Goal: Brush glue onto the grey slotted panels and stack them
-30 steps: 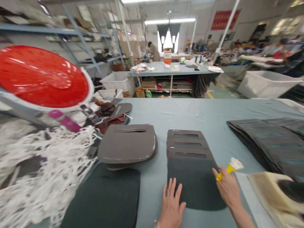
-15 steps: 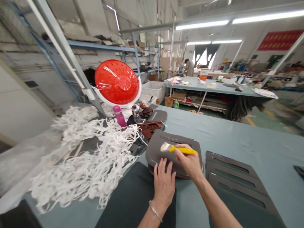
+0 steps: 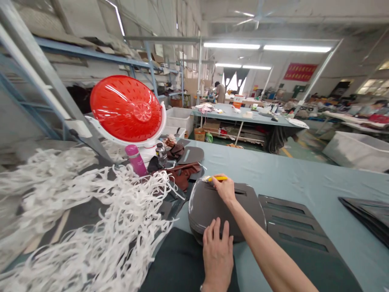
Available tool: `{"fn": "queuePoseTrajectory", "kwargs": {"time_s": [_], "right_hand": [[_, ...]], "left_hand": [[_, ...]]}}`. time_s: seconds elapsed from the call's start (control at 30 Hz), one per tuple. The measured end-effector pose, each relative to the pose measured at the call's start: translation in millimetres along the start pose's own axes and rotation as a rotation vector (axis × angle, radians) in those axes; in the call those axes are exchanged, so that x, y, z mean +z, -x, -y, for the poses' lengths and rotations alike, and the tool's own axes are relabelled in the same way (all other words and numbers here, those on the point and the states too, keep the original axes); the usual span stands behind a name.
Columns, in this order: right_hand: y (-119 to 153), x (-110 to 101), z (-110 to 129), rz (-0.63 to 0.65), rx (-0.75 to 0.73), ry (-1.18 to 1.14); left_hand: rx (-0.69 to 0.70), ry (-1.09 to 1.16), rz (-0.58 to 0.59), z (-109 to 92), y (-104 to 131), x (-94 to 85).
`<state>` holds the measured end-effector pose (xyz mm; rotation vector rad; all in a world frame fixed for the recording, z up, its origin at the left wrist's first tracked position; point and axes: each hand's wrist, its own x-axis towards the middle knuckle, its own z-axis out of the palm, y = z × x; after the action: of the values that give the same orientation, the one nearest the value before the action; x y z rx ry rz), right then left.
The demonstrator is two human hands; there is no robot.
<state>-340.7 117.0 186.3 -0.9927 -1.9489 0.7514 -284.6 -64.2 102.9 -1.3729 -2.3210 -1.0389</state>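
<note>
A stack of dark grey rounded panels (image 3: 243,211) lies on the table before me, the top one with a slot near its far edge. My left hand (image 3: 218,251) rests flat on the near edge of the stack, fingers spread. In my right hand (image 3: 225,188) is a brush with a yellow handle (image 3: 220,178). Its pale bristles touch the far left edge of the top panel, where a whitish wet line (image 3: 196,196) runs along the rim. To the right lie several overlapping slotted grey panels (image 3: 291,227).
Tangled white strips (image 3: 121,227) cover the left side. Behind them stand a red fan-shaped heater (image 3: 127,109), a pink bottle (image 3: 135,160) and a dark-capped bottle (image 3: 161,153). Brown pieces (image 3: 185,174) lie beyond the stack. Folded black material (image 3: 364,215) is at far right.
My right hand has carried the brush from above the panel to its far left edge. A whitish wet line now shows along that rim. The camera view has turned right.
</note>
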Motion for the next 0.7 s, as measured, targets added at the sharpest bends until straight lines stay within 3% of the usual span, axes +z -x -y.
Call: {"fn": "queuePoseTrajectory", "kwargs": {"time_s": [0.2,0.3,0.4,0.53,0.63,0.7], "right_hand": [[-1.9,-123.0,-57.2,-0.335,0.195,0.428],[6.7,-162.1,-65.7,-0.413,0.206,0.470],[31.3,-173.2,-65.5,-0.377,0.177,0.397],[96.8,-184.5,-57.0,-0.406,0.226,0.435],[146.6,-186.4,-31.2,-0.421,0.214,0.422],[166.7,-168.2,-5.3,-0.398,0.135,0.328]], "left_hand": [[0.026,0.001,0.036,-4.4,-5.7,-10.5],[0.060,-0.006,0.036,-5.5,-7.0,-13.0],[0.088,-0.020,0.036,-6.6,-5.5,-10.7],[0.071,0.009,0.068,-10.0,-2.1,-10.2],[0.023,0.151,0.131,-6.0,-8.0,-20.5],[-0.042,0.354,0.182,4.2,-20.6,-32.0]]}}
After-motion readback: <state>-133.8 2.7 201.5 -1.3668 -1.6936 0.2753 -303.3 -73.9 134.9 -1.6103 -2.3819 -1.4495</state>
